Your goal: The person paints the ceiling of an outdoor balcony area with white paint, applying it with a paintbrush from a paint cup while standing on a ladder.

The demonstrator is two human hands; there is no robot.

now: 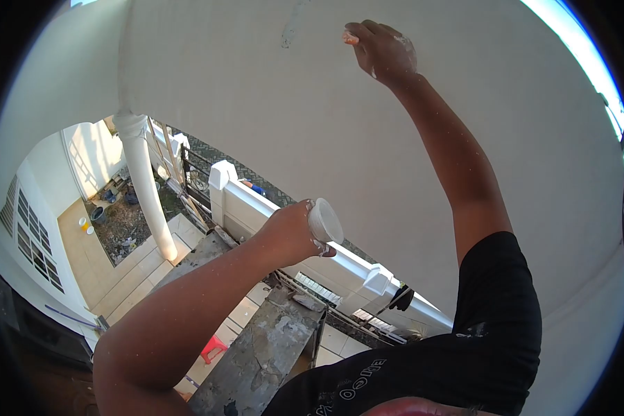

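My left hand is wrapped round a whitish, round plastic tub, held out in front of me at chest height; what is inside does not show. White smears mark the fingers below its rim. Raised high on the right, my right hand is closed near the pale wall. A small orange piece shows at its fingertips, its kind too small to tell. White paste sticks to this hand too. Left of it, a greyish rough patch marks the wall.
Below me lies a worn, paint-spotted scaffold plank. A red plastic stool stands on the tiled floor far beneath. A white column rises at left, and a white boundary wall runs behind the tub. Buckets stand near the soil patch.
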